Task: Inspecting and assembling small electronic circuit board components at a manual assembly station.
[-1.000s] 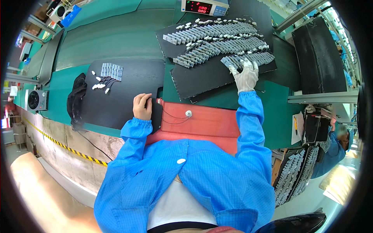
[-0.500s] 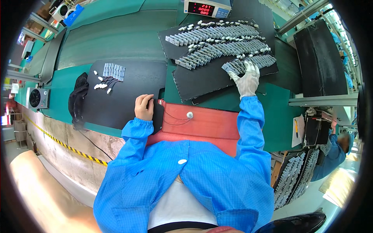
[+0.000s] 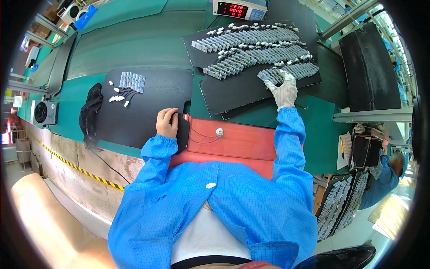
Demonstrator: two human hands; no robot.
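Observation:
My right hand (image 3: pixel 285 93), in a white glove, reaches to the front row of small grey strip-shaped circuit boards (image 3: pixel 303 70) with white connectors. Its thumb and fingers are apart, touching or just over the row's near edge; the fingertips' exact contact is unclear. More rows of these boards (image 3: pixel 244 59) lie behind on a black sheet (image 3: pixel 228 96). My bare left hand (image 3: pixel 167 123) rests at the near right edge of a black mat (image 3: pixel 139 121), fingers curled in. What is under those fingers is hidden. Further left on the mat lies a small group of the strip boards (image 3: pixel 132 82) with dark leads.
At the back stands a meter with a red display (image 3: pixel 237 10). A dark cloth (image 3: pixel 91 114) lies by the mat's left edge, a small fan unit (image 3: pixel 44 112) beyond it. Before me is a red pad (image 3: pixel 237 145) with a thin wire. Another person (image 3: pixel 380 184) is at right.
The fingers of my right hand have drawn slightly nearer to me at the front row. The meter's red display has changed. My left hand stays in place.

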